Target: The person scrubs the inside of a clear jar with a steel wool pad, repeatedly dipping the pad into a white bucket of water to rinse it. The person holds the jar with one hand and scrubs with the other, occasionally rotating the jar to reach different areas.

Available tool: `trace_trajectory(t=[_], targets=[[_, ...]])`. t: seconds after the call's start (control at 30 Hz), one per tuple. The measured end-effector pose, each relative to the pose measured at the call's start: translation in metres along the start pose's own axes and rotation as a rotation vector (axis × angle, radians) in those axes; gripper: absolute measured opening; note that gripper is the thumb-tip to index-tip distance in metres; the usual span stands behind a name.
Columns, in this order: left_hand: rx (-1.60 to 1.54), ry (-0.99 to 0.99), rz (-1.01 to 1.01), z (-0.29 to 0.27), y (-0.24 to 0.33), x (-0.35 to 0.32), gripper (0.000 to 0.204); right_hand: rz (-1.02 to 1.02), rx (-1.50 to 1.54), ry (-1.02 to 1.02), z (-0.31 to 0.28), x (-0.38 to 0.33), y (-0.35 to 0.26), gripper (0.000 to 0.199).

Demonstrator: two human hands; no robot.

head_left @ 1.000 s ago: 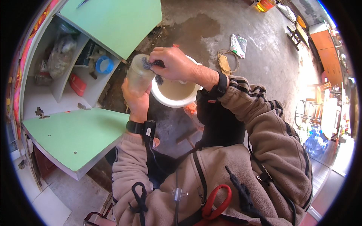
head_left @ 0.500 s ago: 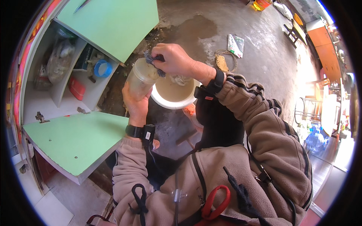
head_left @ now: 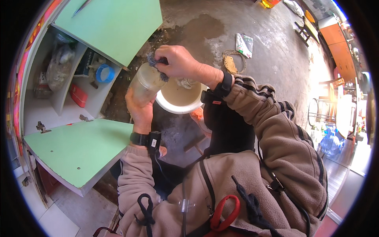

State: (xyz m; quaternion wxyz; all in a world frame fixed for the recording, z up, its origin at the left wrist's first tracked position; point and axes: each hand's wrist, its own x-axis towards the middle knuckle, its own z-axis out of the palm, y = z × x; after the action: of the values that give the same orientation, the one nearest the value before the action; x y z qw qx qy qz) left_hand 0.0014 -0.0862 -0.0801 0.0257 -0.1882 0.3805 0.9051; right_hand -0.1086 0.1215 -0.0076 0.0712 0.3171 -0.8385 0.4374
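Just above the bowl [head_left: 179,108], left hand [head_left: 139,111] grips tilted jar [head_left: 147,83]; right hand [head_left: 178,62] pinches scrubber [head_left: 154,61] at its mouth

Left hand [head_left: 139,107] is up in front of the chest, palm and fingers curled tight. Right hand [head_left: 178,62] sits just above it, knuckles up, fingers pinched shut, wrist bent, elbow out wide.

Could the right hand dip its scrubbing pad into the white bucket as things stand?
Probably yes: the right hand holds the scrubbing pad at the jar rim, and the white bucket sits open just below, nothing covering it.
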Motion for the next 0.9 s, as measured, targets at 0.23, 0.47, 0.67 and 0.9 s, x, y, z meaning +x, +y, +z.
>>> trace_trajectory(t=[0.23, 0.47, 0.67, 0.9], targets=[[0.066, 0.063, 0.019, 0.003, -0.004, -0.003, 0.046, 0.013, 0.029, -0.031, -0.001, -0.003, -0.003, 0.016], [-0.037, 0.004, -0.042, 0.005, -0.001, -0.002, 0.048, -0.003, 0.034, -0.09, -0.004, -0.005, 0.0, 0.014], [0.015, 0.046, -0.018, 0.005, -0.003, 0.003, 0.064, -0.005, -0.012, -0.002, -0.006, 0.001, -0.008, 0.015], [0.087, 0.078, 0.109, 0.007, 0.0, 0.006, 0.066, -0.045, 0.114, -0.06, -0.002, -0.011, -0.013, 0.015]])
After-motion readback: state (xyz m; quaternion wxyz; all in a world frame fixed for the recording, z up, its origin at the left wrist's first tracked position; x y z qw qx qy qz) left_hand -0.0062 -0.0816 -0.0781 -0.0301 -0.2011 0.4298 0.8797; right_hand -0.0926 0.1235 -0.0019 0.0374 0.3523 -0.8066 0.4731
